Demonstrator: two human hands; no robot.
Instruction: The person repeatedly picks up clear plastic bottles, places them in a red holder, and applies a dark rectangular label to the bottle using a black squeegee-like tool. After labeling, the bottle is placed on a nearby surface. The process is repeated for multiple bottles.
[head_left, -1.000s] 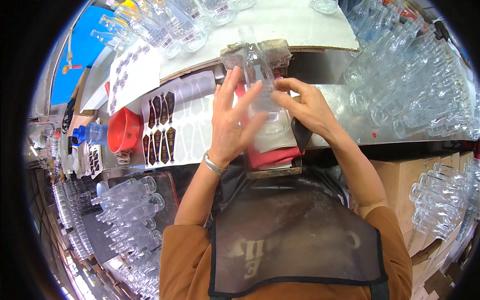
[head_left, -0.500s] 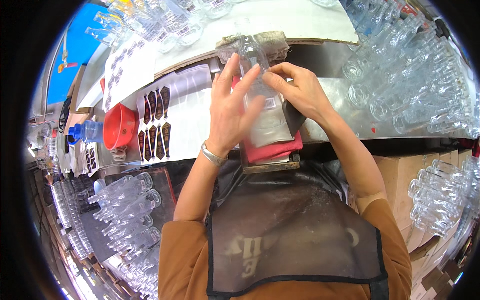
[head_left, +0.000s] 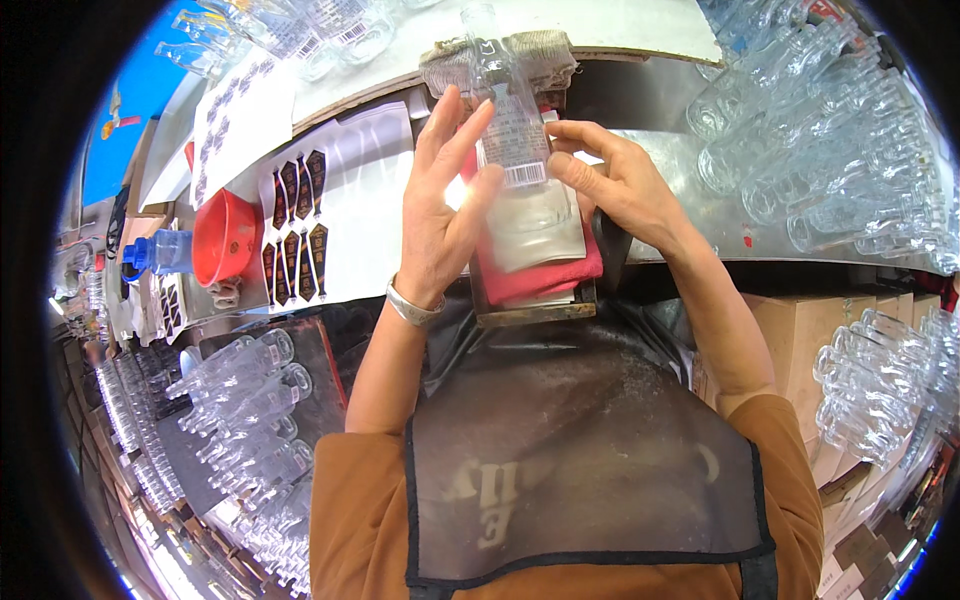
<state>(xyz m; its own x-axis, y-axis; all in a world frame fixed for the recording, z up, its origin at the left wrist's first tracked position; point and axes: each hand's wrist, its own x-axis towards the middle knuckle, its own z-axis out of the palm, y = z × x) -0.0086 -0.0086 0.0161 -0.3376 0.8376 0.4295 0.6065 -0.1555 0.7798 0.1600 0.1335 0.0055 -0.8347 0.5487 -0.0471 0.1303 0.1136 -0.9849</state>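
Observation:
A clear glass bottle (head_left: 512, 135) lies in front of me, its printed text and barcode facing up. Its neck points away and rests over a rolled grey cloth (head_left: 548, 62); its base lies toward me on a narrow stand lined with red cloth (head_left: 545, 282) and a pale sheet. My left hand (head_left: 440, 205) is at the bottle's left side, fingers spread. At the right side, my right hand (head_left: 625, 190) has thumb and forefinger apart by the bottle's lower end. A dark flat piece (head_left: 611, 245) shows under that palm, apparently held by the hidden lower fingers.
Left lie a white sheet with dark tie-shaped decals (head_left: 299, 228), a red bowl (head_left: 222, 238) and a blue-capped container (head_left: 165, 251). Clear bottles crowd the right of the table (head_left: 800, 150), the far left and lower left. Cardboard boxes (head_left: 780, 345) stand below right.
The bottle has turned so its text and barcode now face up more fully. My right hand has shifted slightly right with the dark piece. My left hand stays spread beside the bottle.

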